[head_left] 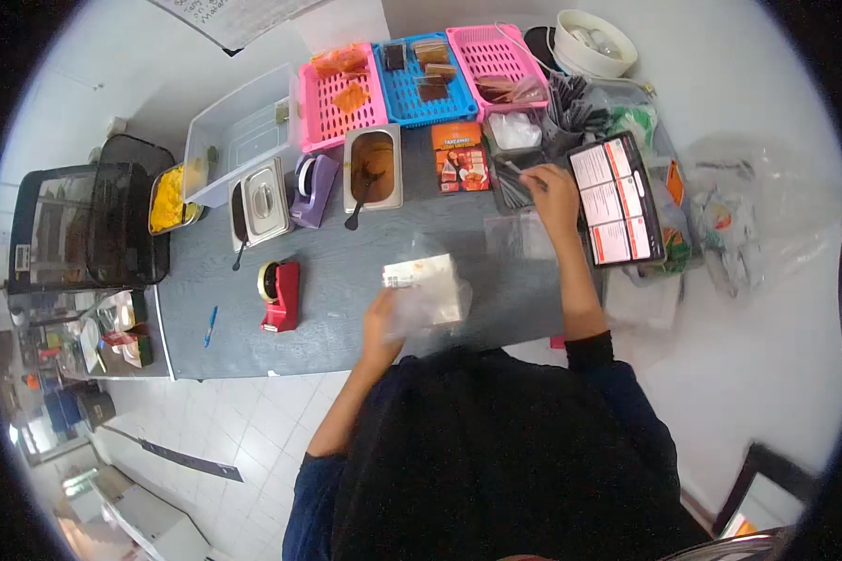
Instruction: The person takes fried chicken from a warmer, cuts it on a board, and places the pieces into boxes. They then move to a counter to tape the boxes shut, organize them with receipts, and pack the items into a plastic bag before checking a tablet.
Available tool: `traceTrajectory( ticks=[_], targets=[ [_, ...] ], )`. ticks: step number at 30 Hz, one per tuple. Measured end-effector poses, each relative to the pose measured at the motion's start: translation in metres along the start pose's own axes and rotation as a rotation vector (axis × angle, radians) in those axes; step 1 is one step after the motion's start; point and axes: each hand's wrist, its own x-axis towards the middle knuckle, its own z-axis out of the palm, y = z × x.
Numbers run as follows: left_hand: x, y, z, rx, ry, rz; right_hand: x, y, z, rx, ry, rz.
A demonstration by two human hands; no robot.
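My left hand (381, 325) is closed on a clear plastic bag (412, 316) at the near edge of the counter. A white box (426, 285) with a printed label sits inside or under the bag; the film blurs which. My right hand (556, 194) reaches over a container of dark slim packets (513, 194), fingers pinched together. A small slim item (512, 167) shows at the fingertips, too small to name. Left of that container lies an orange takeaway leaflet (460, 159). A tablet (616, 201) stands just right of my right hand.
Pink baskets (313, 112) and a blue basket (384, 103) with sachets line the back. Steel pans (395, 178), one with dark sauce, stand before them. Purple (316, 192) and red tape dispensers (283, 297) and a blue pen (211, 325) are left. Filled bags (674, 224) crowd the right.
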Motion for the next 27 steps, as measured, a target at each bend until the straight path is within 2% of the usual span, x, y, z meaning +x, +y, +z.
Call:
traceTrajectory(
  ticks=[1, 4, 5, 8, 10, 12, 13, 15, 16, 18, 20, 22, 27],
  targets=[
    [0.018, 0.037, -0.019, -0.059, -0.044, -0.166, -0.008, -0.022, -0.003, 0.185, -0.118, 0.012],
    [0.030, 0.023, -0.032, 0.216, -0.172, 0.073, -0.039, -0.091, -0.007, 0.244, -0.329, -0.075],
    [0.034, 0.023, -0.035, 0.234, -0.182, 0.118, -0.046, -0.106, -0.008, 0.223, -0.314, -0.062],
    [0.047, 0.026, -0.045, 0.262, -0.186, 0.254, -0.035, -0.079, 0.001, 0.186, 0.065, 0.103],
    [0.044, 0.016, -0.042, 0.251, -0.179, 0.327, -0.018, -0.030, 0.012, 0.147, 0.183, 0.236],
    [0.042, 0.019, -0.044, 0.258, -0.184, 0.329, -0.015, 0.024, 0.030, 0.037, 0.241, 0.186],
    [0.041, 0.020, -0.046, 0.267, -0.190, 0.329, -0.012, 0.025, 0.031, -0.012, 0.270, 0.163],
    [0.041, 0.016, -0.045, 0.263, -0.163, 0.351, -0.016, 0.012, 0.026, 0.108, 0.241, 0.140],
    [0.041, 0.015, -0.045, 0.260, -0.152, 0.359, -0.020, -0.008, 0.018, 0.168, 0.223, 0.131],
    [0.042, 0.016, -0.044, 0.277, -0.134, 0.366, -0.042, -0.070, 0.006, 0.852, 0.013, 0.391],
    [0.044, 0.016, -0.044, 0.270, -0.126, 0.367, -0.073, -0.108, 0.013, 1.046, -0.196, 0.365],
    [0.047, 0.018, -0.044, 0.240, -0.127, 0.364, -0.103, -0.125, 0.025, 1.135, -0.400, 0.406],
    [0.050, 0.014, -0.043, 0.159, -0.193, 0.358, -0.116, -0.132, 0.027, 1.082, -0.442, 0.439]
  ],
)
